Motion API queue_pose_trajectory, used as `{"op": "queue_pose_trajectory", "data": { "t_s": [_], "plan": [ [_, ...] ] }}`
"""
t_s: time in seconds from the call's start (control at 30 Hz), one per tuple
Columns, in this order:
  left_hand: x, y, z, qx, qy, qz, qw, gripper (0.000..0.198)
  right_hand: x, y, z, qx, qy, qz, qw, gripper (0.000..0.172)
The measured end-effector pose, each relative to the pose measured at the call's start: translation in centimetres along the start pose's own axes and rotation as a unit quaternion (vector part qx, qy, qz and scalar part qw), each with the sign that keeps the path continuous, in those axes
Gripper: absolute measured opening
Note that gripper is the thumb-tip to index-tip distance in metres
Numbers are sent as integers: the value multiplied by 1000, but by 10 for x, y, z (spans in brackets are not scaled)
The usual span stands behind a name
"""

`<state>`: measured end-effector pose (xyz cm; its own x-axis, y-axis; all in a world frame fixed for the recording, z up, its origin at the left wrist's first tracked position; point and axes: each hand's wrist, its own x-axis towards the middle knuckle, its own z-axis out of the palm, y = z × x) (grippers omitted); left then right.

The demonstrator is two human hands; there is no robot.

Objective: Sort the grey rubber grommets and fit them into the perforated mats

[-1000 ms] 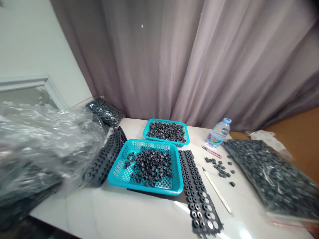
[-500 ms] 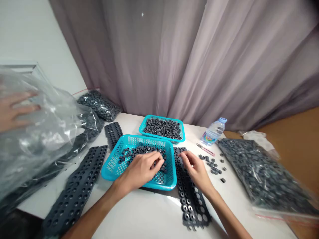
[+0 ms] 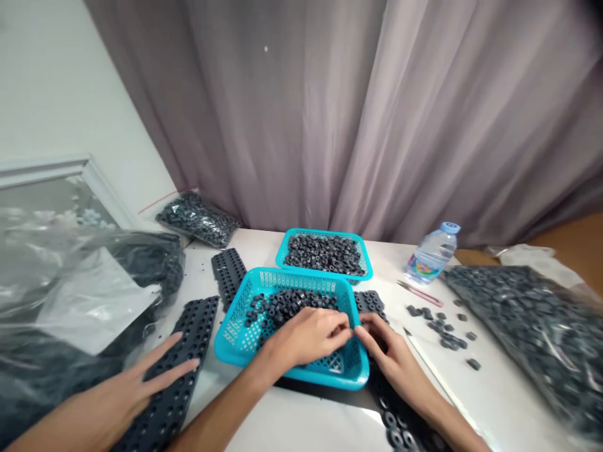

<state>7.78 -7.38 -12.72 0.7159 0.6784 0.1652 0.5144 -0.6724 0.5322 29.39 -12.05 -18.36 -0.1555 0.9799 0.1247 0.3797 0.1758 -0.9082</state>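
My left hand (image 3: 313, 333) reaches over the front blue basket (image 3: 235, 359), which holds small black parts (image 3: 294, 302). Its fingertips are pinched near the basket's right rim; what they hold, if anything, is too small to name. Almost touching them are the fingertips of my right hand (image 3: 389, 351), curled together just right of that rim, their contents hidden too. Under my right hand lies a dark strip (image 3: 370, 301) with rows of round parts seated in it, some of them ring-shaped.
Another person's hand (image 3: 141, 383) spreads over a dark holed strip (image 3: 193, 339) at left. Behind stand a second basket (image 3: 325, 273) of parts and a water bottle (image 3: 432, 254). Tweezers (image 3: 421, 294), loose parts and a full bag (image 3: 527, 326) lie at right.
My left hand has moved right to the basket's rim, and my right hand has come close to it. The other person's hand has moved from the plastic bag down over the left strip.
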Motion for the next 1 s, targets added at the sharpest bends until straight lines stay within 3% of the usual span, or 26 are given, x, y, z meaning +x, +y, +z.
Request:
{"op": "queue_pose_trajectory", "data": {
  "t_s": [0.13, 0.27, 0.43, 0.57, 0.77, 1.0],
  "plan": [
    [-3, -3, -10, -15, -18, -10, 1000, 29, 1, 4, 1, -6, 4, 8, 1000, 40],
    [-8, -21, -38, -8, 26, -62, 998, 30, 0, -1, -1, -26, 13, 9, 1000, 38],
    [-30, -70, -79, 7, 127, -162, 979, 27, 1, -2, -8, -47, 12, -7, 999, 40],
    [-59, -110, -99, 31, 208, -249, 945, 27, 5, 6, -24, -128, 35, -12, 991, 49],
    [-87, -144, -100, -52, 186, -291, 937, 41, 12, 33, -57, -328, 108, 0, 939, 46],
    [-77, -164, -86, -172, 170, -277, 930, 50, 13, 60, -59, -352, 76, 43, 932, 48]
  ]
}}
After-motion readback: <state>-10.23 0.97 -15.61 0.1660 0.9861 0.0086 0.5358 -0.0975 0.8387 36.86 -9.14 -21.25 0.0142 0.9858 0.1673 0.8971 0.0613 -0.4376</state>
